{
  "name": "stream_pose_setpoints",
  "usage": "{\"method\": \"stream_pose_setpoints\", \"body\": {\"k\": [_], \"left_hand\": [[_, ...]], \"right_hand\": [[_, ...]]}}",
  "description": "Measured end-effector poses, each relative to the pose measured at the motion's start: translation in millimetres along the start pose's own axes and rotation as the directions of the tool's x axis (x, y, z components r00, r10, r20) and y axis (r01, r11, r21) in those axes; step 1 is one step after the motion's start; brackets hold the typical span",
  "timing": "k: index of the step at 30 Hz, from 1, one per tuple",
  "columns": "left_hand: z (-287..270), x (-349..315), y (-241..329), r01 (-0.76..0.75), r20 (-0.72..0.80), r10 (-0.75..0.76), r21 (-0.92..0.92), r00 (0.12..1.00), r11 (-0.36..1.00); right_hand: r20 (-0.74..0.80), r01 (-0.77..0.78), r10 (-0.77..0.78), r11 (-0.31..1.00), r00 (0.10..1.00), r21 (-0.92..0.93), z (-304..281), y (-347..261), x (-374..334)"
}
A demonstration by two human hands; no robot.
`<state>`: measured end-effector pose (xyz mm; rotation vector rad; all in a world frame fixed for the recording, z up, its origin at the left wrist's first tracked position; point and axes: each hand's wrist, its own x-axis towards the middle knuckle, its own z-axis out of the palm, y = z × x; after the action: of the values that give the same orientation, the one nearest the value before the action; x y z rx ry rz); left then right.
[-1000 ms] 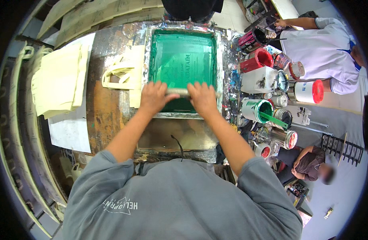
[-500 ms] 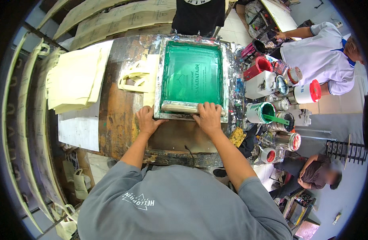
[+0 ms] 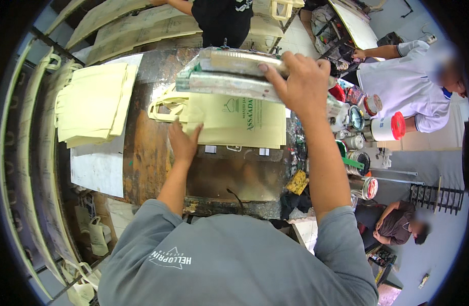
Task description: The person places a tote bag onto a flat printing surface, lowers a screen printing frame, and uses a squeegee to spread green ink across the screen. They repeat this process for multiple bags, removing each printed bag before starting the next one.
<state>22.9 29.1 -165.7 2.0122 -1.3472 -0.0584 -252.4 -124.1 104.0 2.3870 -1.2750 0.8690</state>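
A screen printing frame [image 3: 221, 85] is raised and tilted over the table, its near edge up. Along that edge lies a wooden squeegee [image 3: 239, 62]. My right hand [image 3: 307, 84] is closed round the right end of both, its thumb across the squeegee; its other fingertips are partly hidden. Beneath the frame a pale yellow cloth bag [image 3: 221, 125] lies flat with a green print, its upper part covered by the frame. The bag's handles [image 3: 165, 108] spread to the left. Fingers apart and holding nothing, my left hand [image 3: 183, 143] is beside the bag's near left corner.
A stack of pale yellow bags [image 3: 91, 102] sits at the table's left. Paint cans [image 3: 357, 159] and a yellow sponge [image 3: 297, 182] crowd the right side. Racks of bags [image 3: 38, 153] stand left. A person in black [image 3: 225, 23] is beyond the table; others are at right.
The frame, flat on the bag before, has been lifted by my right hand, uncovering the printed bag. My left hand has let go of the frame's edge. The person in black has moved left.
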Motion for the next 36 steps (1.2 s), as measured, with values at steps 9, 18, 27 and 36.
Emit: {"method": "stream_pose_setpoints", "body": {"k": [9,18,27,36], "left_hand": [[34,-33,-19,0.199,0.036,-0.199,0.012,0.979,0.980],[-84,134,29,0.209,0.139,-0.160,-0.493,0.977,0.845],[-236,236,-236,0.452,-0.261,-0.451,-0.059,0.854,0.890],[75,-64,87,-0.619,0.555,0.609,-0.202,0.566,0.759]], "right_hand": [[0.091,-0.089,0.084,0.995,0.992,0.046,-8,11,43],[0.061,-0.078,0.075,0.995,0.995,0.054,-5,20,44],[0.031,-0.058,0.055,0.991,0.998,0.117,-3,11,26],[0.035,-0.043,0.042,0.999,0.998,0.027,6,33,51]]}}
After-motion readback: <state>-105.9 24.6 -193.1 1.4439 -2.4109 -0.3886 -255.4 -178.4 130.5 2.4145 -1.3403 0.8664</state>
